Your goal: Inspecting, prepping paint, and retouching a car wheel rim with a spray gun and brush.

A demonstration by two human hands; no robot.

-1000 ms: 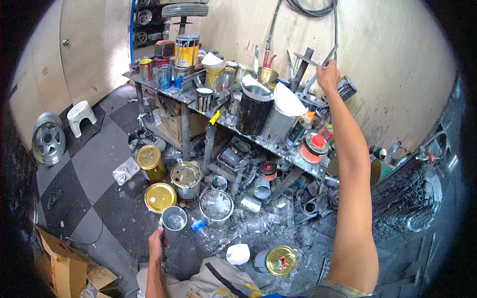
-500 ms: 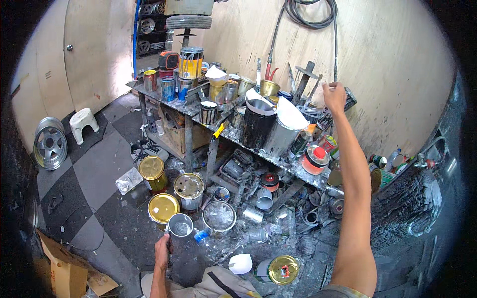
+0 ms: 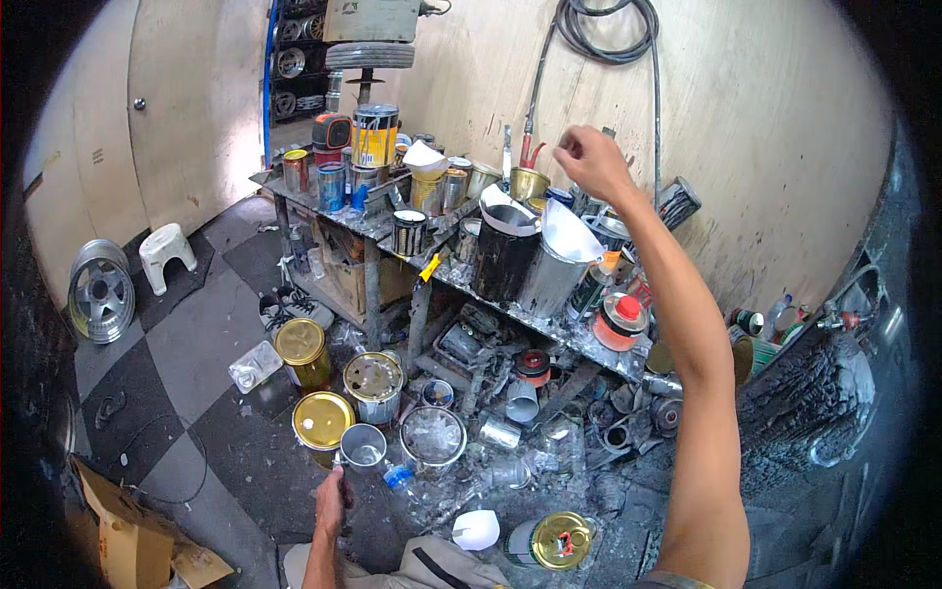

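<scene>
Low in front of me, my left hand is closed round the handle of a small grey metal cup. The cup's open top faces me, beside a gold-lidded can. My right hand is raised over the back of the cluttered bench, its fingers loosely bent and nothing visible in them. Nearest to it are a gold-coloured tin and a red-handled tool by the wall. Below stand a dark bucket and a silver bucket, both with white paper at their rims.
Paint cans crowd the bench, including a yellow-labelled can and a red-capped orange can. Beneath and before it lie used tins, a bottle with a blue cap and a green-sided can. A white stool and wheel rim stand left.
My right hand has moved left over the bench, away from the tilted can at the right. The metal cup in my left hand has shifted slightly right.
</scene>
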